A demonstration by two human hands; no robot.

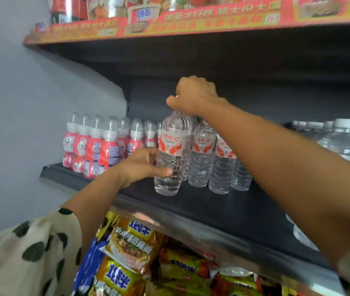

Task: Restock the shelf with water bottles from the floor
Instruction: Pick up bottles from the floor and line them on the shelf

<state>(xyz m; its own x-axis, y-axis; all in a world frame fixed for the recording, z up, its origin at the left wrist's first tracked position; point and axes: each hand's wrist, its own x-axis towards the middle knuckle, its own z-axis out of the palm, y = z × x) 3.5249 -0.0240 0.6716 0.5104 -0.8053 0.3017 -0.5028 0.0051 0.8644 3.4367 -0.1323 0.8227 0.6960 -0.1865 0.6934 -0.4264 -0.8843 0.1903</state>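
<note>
Risk of tipping: water bottle (pixel 171 154) stood at the left front of the bottle row (pixel 212 159) on the dark shelf (pixel 223 208), touching its neighbour, and could have knocked the row or the pink drink bottles (pixel 97 146) just beside it if pushed hard. Could also have slid off the front edge onto the noodle packets (pixel 131 248) below, if let go while tilted. Left hand (pixel 144 165) reached up from below, fingers curled round the lower body of the bottle, thumb across its front. Right hand (pixel 195 95) came down from above, forearm stretched across the row, fingers closed over the cap.
</note>
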